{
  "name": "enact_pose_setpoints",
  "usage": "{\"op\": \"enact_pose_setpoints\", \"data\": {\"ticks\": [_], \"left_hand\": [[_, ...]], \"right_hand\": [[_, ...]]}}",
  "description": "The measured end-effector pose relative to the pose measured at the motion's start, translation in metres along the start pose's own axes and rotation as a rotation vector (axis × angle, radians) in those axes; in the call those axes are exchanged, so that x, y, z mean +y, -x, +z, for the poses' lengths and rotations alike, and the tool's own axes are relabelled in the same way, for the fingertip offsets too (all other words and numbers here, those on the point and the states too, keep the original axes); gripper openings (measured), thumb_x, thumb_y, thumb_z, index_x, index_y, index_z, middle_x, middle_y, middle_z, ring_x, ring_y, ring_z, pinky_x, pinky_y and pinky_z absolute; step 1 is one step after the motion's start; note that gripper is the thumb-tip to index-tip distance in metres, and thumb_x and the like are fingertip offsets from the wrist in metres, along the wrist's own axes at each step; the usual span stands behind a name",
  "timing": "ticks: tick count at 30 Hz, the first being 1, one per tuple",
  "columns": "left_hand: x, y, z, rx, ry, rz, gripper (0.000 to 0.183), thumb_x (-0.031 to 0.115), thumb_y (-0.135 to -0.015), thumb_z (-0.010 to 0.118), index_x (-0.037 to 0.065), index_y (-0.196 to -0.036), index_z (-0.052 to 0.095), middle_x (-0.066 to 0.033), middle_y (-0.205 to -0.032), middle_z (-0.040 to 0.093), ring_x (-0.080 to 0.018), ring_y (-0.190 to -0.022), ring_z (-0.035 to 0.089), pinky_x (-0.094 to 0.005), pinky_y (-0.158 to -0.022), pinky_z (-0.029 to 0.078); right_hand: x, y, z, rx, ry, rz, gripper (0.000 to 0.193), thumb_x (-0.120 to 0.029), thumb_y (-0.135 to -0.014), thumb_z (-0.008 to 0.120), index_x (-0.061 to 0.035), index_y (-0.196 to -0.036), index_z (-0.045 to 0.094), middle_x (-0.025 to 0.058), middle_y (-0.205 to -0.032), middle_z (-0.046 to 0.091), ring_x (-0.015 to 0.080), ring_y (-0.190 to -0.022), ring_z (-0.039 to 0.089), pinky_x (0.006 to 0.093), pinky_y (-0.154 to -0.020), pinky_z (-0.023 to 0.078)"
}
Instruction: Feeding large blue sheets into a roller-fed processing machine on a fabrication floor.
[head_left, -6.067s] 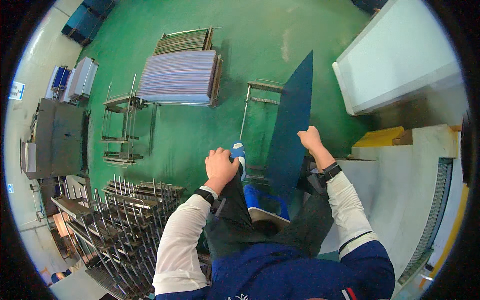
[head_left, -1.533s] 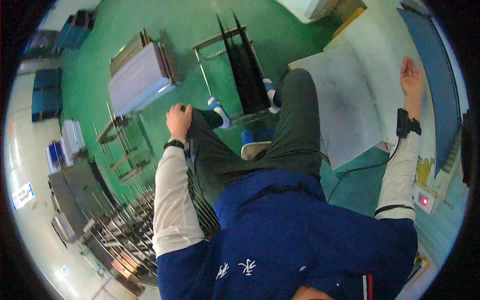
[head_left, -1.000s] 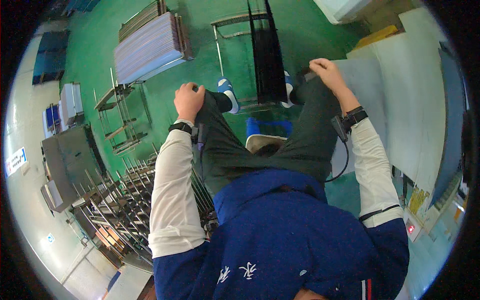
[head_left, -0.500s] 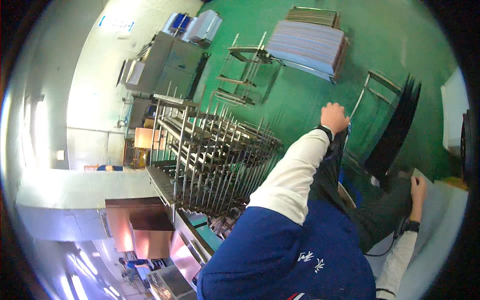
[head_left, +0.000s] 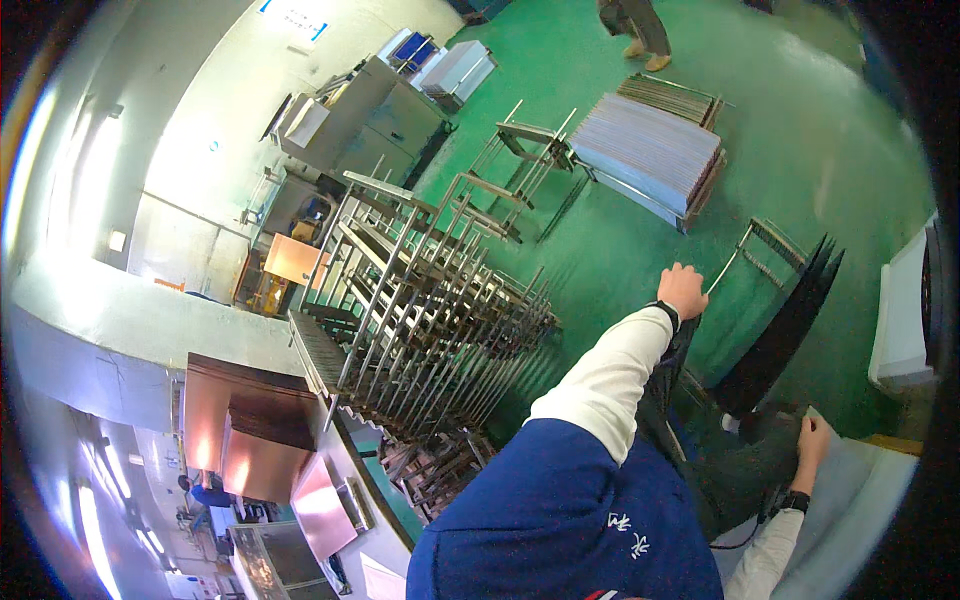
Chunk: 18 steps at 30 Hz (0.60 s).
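Observation:
My left hand (head_left: 683, 290) reaches out ahead, its fingers curled at the near end of a thin metal rail (head_left: 728, 260). That rail belongs to a low rack (head_left: 778, 240) on the floor. Dark, thin boards (head_left: 780, 335) lean in a fanned row beside the rack. My right hand (head_left: 813, 442) is low at the right, fingers bent in, against the edge of a large pale grey sheet (head_left: 850, 490) and close to my dark trousers (head_left: 755, 465). What lies within its fingers is hidden.
Metal racks with upright rods (head_left: 430, 310) crowd the left. Ahead stand an empty metal frame (head_left: 530, 150) and a cart of stacked pale boards (head_left: 645, 150). Copper-coloured sheets (head_left: 265, 450) stand lower left, near a person in blue (head_left: 208, 493). Another person's legs (head_left: 640, 30) show at the top.
The whole view has shifted, so the racks and both hands appear lower. Another person's legs have come into view at the top. Both hands keep their curled shape and places.

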<state>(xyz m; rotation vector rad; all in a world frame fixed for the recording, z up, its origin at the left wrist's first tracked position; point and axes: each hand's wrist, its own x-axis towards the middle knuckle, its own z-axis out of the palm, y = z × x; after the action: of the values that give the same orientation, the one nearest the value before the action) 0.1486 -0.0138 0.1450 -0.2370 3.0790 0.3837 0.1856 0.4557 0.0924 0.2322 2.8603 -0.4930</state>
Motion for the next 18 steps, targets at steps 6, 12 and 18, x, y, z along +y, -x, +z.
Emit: {"op": "enact_pose_setpoints", "data": {"ticks": [6, 12, 18], "left_hand": [[0.0, 0.002, -0.003, -0.017, 0.022, -0.002, 0.035, 0.036, -0.079, 0.063, 0.007, -0.097, 0.071, -0.0131, -0.105, 0.064, -0.0325, -0.106, 0.056, -0.0473, -0.087, 0.047], [-0.002, -0.001, -0.003, -0.036, 0.008, -0.014, 0.034, 0.036, -0.079, 0.063, 0.007, -0.095, 0.071, -0.0125, -0.105, 0.064, -0.0322, -0.105, 0.057, -0.047, -0.086, 0.047], [0.0, -0.006, -0.009, -0.098, 0.007, -0.013, 0.037, 0.037, -0.079, 0.064, 0.006, -0.097, 0.071, -0.0129, -0.107, 0.064, -0.0326, -0.106, 0.057, -0.0474, -0.087, 0.047]], "right_hand": [[0.008, -0.004, 0.006, 0.016, -0.073, 0.002, 0.03, -0.03, -0.089, 0.061, -0.0046, -0.104, 0.069, 0.0162, -0.109, 0.068, 0.0343, -0.1, 0.063, 0.0448, -0.085, 0.049], [-0.006, -0.007, 0.001, -0.045, -0.005, 0.03, 0.031, -0.031, -0.089, 0.062, -0.0067, -0.105, 0.069, 0.0086, -0.12, 0.066, 0.032, -0.109, 0.061, 0.0424, -0.093, 0.047], [0.001, -0.014, 0.011, -0.005, -0.008, 0.069, 0.03, -0.033, -0.088, 0.063, -0.0084, -0.104, 0.069, 0.0085, -0.118, 0.067, 0.0318, -0.107, 0.061, 0.0435, -0.09, 0.048]]}}
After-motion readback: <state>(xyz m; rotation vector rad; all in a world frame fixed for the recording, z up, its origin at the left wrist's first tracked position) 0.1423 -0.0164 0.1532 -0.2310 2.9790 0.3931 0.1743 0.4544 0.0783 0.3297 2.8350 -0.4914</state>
